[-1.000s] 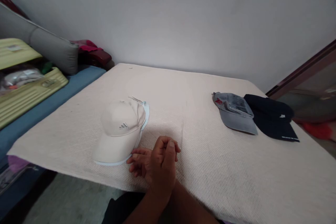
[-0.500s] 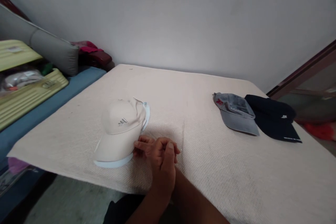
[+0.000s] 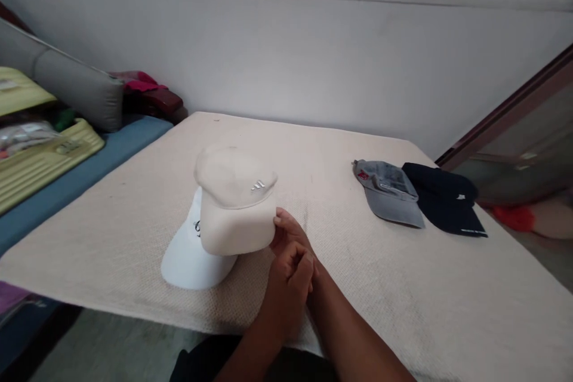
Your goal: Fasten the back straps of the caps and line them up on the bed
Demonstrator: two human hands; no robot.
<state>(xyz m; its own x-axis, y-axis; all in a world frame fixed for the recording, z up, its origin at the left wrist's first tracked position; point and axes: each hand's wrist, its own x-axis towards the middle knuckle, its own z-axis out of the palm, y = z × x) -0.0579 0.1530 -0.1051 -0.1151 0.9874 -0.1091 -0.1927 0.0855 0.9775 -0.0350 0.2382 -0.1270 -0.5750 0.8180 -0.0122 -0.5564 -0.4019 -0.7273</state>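
My right hand point(image 3: 289, 231) pinches the brim edge of a cream cap point(image 3: 239, 230) with a small three-stripe logo. This cap is lifted and tilted over a white cap point(image 3: 194, 259), which lies on the cloth with its brim toward me. The cream cap hides most of the white cap's crown; part of a dark marking shows beside it. My left hand point(image 3: 293, 268) is curled closed close against my right wrist, with nothing visible in its fingers.
On the right of the cream-covered table point(image 3: 358, 286), a grey cap point(image 3: 389, 194) lies beside a dark navy cap point(image 3: 443, 197). A blue bench point(image 3: 134, 137) at the left holds a yellow case point(image 3: 49, 152) and a grey cushion point(image 3: 76, 74). A wall point(image 3: 286, 59) stands behind.
The cream cap has come up and to the right off the white cap, uncovering its brim. My right hand has risen with it; my left hand stays by my right wrist.
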